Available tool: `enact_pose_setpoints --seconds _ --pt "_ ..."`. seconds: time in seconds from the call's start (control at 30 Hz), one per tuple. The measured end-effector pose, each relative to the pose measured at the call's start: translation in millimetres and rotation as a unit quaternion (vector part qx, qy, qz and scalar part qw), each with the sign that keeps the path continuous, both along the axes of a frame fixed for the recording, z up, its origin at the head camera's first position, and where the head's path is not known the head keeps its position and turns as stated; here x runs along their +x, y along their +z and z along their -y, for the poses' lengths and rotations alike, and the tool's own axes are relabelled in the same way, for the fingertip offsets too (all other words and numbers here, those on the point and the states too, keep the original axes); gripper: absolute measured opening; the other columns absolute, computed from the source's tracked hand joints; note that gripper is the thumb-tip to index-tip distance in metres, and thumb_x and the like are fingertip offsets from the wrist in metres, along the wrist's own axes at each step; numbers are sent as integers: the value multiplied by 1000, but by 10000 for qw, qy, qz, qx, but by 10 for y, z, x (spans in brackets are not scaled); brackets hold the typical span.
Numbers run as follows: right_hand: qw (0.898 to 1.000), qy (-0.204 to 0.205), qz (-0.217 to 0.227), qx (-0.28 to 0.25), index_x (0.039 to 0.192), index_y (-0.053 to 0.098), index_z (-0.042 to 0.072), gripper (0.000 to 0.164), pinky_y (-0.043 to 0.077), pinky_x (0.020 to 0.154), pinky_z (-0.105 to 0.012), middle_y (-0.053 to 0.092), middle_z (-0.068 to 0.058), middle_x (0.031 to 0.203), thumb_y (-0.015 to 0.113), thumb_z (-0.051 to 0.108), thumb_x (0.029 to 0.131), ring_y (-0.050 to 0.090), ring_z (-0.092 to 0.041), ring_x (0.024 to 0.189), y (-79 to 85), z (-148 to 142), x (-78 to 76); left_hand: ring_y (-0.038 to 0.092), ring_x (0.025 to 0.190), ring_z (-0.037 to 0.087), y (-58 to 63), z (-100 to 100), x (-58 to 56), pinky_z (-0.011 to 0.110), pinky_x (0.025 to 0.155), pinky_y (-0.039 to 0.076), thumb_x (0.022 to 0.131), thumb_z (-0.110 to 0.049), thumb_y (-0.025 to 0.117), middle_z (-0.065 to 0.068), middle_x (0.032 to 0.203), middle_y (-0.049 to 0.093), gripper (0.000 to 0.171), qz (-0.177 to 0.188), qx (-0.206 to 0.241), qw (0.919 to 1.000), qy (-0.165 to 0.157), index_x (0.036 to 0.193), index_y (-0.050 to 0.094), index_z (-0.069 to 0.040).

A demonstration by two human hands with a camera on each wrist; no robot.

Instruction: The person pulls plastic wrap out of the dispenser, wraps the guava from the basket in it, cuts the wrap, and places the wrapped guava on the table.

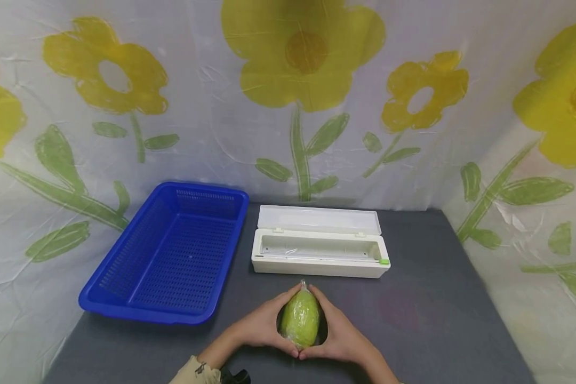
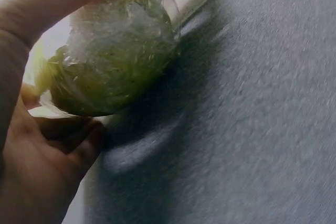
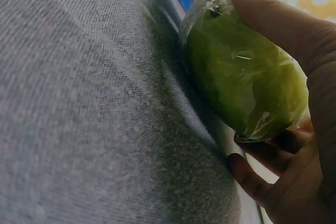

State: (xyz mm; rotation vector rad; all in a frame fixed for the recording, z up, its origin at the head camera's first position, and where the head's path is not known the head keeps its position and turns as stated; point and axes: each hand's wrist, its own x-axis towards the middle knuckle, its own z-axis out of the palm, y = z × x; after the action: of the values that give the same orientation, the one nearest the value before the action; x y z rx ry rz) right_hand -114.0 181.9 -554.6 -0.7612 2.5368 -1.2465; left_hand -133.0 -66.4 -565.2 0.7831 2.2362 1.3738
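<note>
A green oval fruit [image 1: 301,318] wrapped in clear cling film lies between both hands, close to the grey table surface in the head view. My left hand [image 1: 263,323] holds it from the left and my right hand [image 1: 342,332] from the right, with fingers at the far end and thumbs meeting at the near end. Crumpled film bunches over one end of the fruit [image 2: 115,45] in the left wrist view. In the right wrist view, smoother film covers the fruit [image 3: 241,72], and thumb and fingers curve round it. A small twist of film sticks up at its far tip.
Beyond the hands stands a white cling film dispenser [image 1: 317,268], its lid [image 1: 319,220] tipped back and a green slider [image 1: 384,262] at its right end. A blue perforated basket [image 1: 146,314] sits at the left. A flower-printed curtain [image 1: 211,138] encloses the grey table [image 1: 437,320].
</note>
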Motion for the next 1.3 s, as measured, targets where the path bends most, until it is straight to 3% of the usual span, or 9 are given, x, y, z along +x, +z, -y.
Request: enact_pose_setpoints --seconds 0.2,0.33,0.57,0.7,0.8,0.93,1.17,1.3 --pt "9998 70 -150 -119 169 23 19 131 48 112 -52 48 -1 160 97 58 68 54 -22 140 -50 -9 14 41 148 23 -76 -13 32 39 120 35 70 -27 101 6 169 34 135 492 619 9969 3 172 13 -26" --pt "9998 104 -140 -108 170 22 21 130 47 113 -52 47 1 162 96 59 70 53 -22 140 -57 -18 25 42 147 23 -99 -29 47 38 120 35 70 -26 102 3 168 35 132 533 744 9958 50 170 16 -31" --pt "9991 87 -398 152 169 18 2 135 42 118 -55 31 -19 171 94 58 73 39 -34 153 -24 -69 50 37 153 30 -58 -39 28 55 121 36 73 -46 97 8 173 28 134 -229 73 9997 51 172 11 -21" --pt "9982 72 -562 205 170 16 3 130 40 119 -53 24 -18 173 90 59 78 33 -33 156 -31 -111 106 27 159 35 -19 8 77 61 121 34 77 -56 92 10 177 16 132 -664 -290 9974 -16 172 9 -18" --pt "9970 120 -746 180 170 15 7 117 42 118 -48 23 -17 174 84 54 87 33 -32 155 -43 -135 154 23 161 34 4 59 140 61 122 33 89 -59 80 8 179 8 116 -894 -527 9945 -121 172 9 -20" --pt "9946 357 -965 136 171 16 9 100 43 119 -41 20 -19 175 76 42 98 31 -30 156 -47 -149 187 24 161 31 22 89 192 59 123 33 101 -60 64 4 179 9 96 -1072 -679 9918 -155 172 10 -26" --pt "9916 442 -1160 360 171 17 10 93 46 115 -44 21 -17 175 71 42 102 36 -32 154 -19 -149 200 28 160 30 51 66 217 59 122 35 101 -62 62 3 178 16 91 -1242 -727 9896 -29 172 15 -28" --pt "9931 392 -1042 380 171 15 9 94 45 116 -46 19 -16 175 70 43 102 35 -33 155 -8 -132 211 27 160 30 85 65 228 56 121 37 101 -61 62 7 178 15 93 -1602 -855 9834 -28 172 16 -22"
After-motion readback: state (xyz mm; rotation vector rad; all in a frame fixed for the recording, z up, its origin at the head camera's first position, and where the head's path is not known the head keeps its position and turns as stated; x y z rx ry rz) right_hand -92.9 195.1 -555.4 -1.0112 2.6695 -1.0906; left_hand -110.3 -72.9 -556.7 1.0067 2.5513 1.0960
